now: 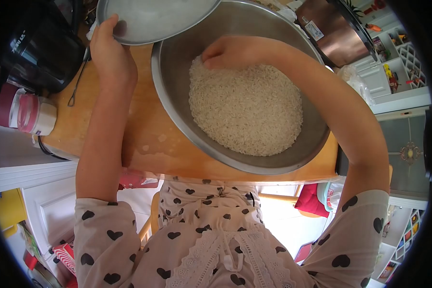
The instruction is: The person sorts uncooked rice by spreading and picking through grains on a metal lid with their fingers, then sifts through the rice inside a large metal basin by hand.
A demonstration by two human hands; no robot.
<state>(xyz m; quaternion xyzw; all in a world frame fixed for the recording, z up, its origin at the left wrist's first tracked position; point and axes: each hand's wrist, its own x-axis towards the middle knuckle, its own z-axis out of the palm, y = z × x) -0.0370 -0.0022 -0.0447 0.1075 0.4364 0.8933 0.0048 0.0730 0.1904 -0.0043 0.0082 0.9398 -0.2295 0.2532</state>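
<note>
A wide steel basin [170, 103] on the wooden table holds a broad mound of white rice [249, 113]. My left hand [111, 55] grips the edge of a round, shallow metal plate [161, 19], thumb on top, tilted by the basin's upper left rim. Inside the basin, my right hand [237, 52] reaches over the far edge of the rice. Its fingers are curled down and closed at the grains; the fingertips are partly hidden, so how much rice they hold does not show.
At the left stand a black appliance [38, 48] and a pink-and-white container [36, 113]. A thin metal loop handle [76, 91] lies on the wooden table [153, 144]. A copper-coloured cooker [333, 33] and a clear plastic bag [356, 82] sit beyond the basin's right side.
</note>
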